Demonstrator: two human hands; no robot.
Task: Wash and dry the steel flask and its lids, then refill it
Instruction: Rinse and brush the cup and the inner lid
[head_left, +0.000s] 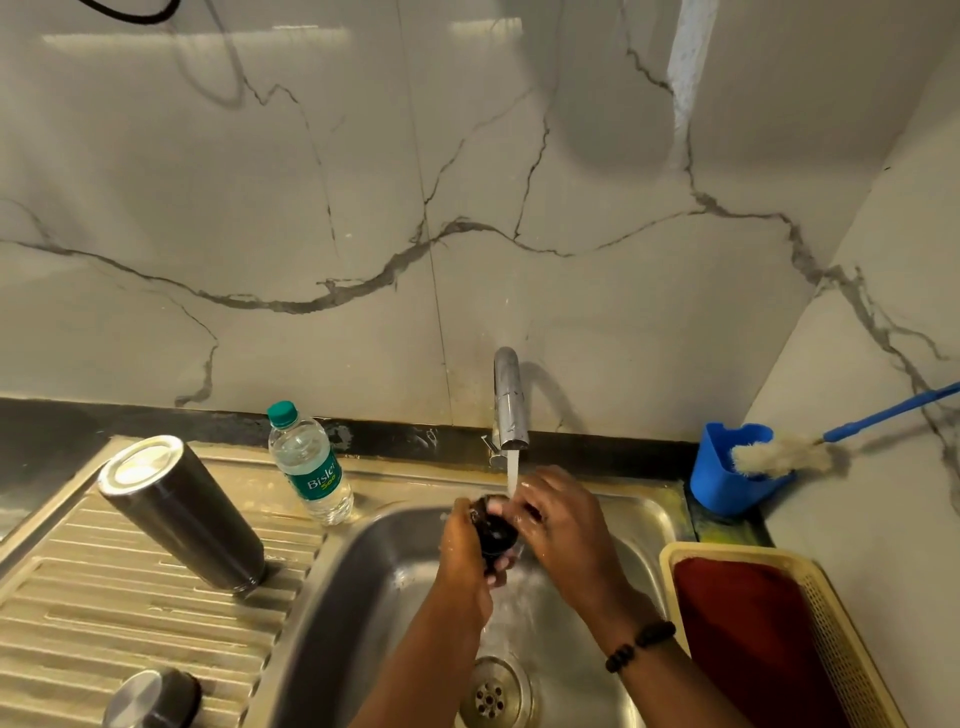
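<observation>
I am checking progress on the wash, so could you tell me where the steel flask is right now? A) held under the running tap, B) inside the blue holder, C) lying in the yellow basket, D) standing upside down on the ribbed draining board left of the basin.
D: the steel flask stands mouth down on the draining board, while both hands rinse a small dark lid under the tap.

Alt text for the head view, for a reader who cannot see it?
Two hands, left hand and right hand, rinse a dark lid under a running tap over a steel sink. The steel flask stands upside down on the drainboard, beside a water bottle and another lid.
</observation>
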